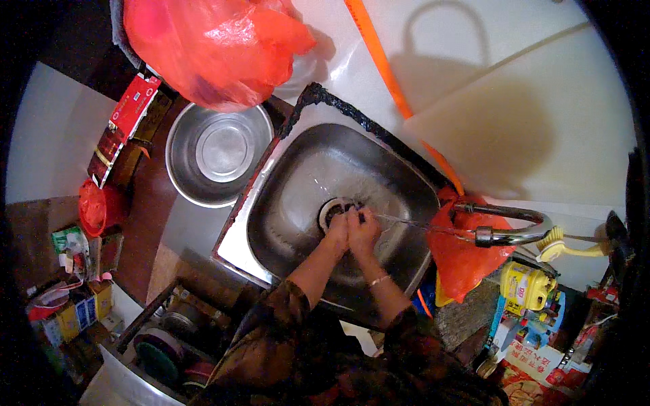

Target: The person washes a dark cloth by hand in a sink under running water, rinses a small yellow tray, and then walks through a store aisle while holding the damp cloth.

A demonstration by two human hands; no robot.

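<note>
Both of my hands are over a stainless steel sink [288, 179], close together beside its round drain [326, 215]. My left hand [338, 229] and my right hand [364, 232] touch each other, with the fingers curled in. Something small and dark shows at the fingertips, too unclear to name. A thin stream of water [423, 224] runs from the curved metal faucet [518, 235] at the right and reaches my right hand. A bracelet circles my right wrist.
Left of the sink stands a wide metal basin [177, 159]. A big red plastic bag [223, 51] lies behind it. Near the faucet are another red bag [467, 260], a yellow-handled brush [575, 250] and a yellow jug [527, 287]. An orange strip [379, 57] crosses the white surface behind.
</note>
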